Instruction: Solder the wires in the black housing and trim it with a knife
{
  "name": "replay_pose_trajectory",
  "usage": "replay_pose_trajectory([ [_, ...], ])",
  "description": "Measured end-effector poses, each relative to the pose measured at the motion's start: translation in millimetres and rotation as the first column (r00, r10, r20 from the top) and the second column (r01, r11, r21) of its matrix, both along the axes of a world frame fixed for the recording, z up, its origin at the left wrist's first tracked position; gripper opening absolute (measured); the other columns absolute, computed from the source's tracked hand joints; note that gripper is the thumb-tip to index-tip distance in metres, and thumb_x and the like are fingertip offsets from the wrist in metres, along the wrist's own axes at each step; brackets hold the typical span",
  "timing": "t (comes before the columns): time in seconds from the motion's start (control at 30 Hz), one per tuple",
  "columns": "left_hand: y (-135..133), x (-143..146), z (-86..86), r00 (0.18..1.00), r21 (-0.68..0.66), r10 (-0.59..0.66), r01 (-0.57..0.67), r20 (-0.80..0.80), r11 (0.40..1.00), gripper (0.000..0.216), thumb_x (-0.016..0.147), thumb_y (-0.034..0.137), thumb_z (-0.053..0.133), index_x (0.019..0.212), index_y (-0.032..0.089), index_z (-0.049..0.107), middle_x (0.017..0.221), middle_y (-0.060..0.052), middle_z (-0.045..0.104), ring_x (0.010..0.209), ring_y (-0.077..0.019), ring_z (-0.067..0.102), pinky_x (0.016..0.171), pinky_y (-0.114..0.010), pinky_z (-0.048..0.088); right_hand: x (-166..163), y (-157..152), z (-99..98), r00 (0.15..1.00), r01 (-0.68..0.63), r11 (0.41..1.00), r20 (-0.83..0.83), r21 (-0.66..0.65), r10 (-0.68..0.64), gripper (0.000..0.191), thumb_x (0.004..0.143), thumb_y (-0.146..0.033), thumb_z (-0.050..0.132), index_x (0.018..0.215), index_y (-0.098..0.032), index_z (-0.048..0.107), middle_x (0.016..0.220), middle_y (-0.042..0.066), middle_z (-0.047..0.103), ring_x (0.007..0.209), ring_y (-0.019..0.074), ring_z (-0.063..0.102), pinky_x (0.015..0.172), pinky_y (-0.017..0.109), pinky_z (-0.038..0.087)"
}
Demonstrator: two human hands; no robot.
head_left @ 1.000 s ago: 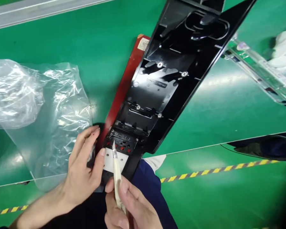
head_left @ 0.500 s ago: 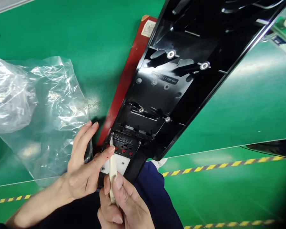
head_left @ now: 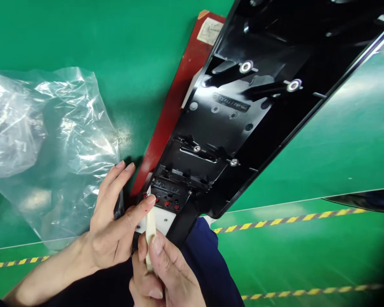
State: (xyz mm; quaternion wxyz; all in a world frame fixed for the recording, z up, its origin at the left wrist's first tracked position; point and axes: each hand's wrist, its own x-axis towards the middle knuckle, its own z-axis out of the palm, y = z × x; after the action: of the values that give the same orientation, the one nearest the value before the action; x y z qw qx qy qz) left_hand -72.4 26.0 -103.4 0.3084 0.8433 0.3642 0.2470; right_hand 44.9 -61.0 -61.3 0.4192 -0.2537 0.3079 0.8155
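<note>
A cream-handled knife point(head_left: 150, 225) with a short pointed blade is in my right hand point(head_left: 166, 264), gripped between thumb and fingers. Its blade points away from me at the near left corner of a long black plastic panel point(head_left: 217, 128). My left hand point(head_left: 115, 221) is spread, the outer fingers stretched out over the green surface. Its thumb rests against the knife near the base of the blade. Beneath the hands is a white plate point(head_left: 163, 216) with small screws, beside a black part with several red spots point(head_left: 167, 204). The blade's exact contact point is too small to tell.
A red bar point(head_left: 169, 102) with a paper label lies along the panel's left side. Clear plastic bags point(head_left: 80, 123) cover the left of the green table point(head_left: 141, 38). Yellow-and-black tape point(head_left: 275, 220) runs on the floor beyond the table edge.
The panel appears shifted slightly right in view, its far end most. Both hands and the knife keep nearly the same pose, with the blade still at the panel's corner.
</note>
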Motion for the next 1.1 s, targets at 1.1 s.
replay_pose_trajectory([
  [1.1,1.4,-4.8,-5.4,0.999,-0.018,-0.035,0.036,0.023,0.999,0.039,0.085,0.006,0.042,0.121,0.013,0.056,0.144,-0.017,0.031,0.130,-0.0369,0.033,0.103,-0.063,0.032,-3.3,-2.5,-7.2,0.992,0.109,0.990,-0.069,0.086,-0.103,0.040,0.096,-0.047,0.054,0.087,-0.015,0.034,0.064,-0.005,0.023,0.046,-0.0004,0.019,0.043,0.005,0.019],
])
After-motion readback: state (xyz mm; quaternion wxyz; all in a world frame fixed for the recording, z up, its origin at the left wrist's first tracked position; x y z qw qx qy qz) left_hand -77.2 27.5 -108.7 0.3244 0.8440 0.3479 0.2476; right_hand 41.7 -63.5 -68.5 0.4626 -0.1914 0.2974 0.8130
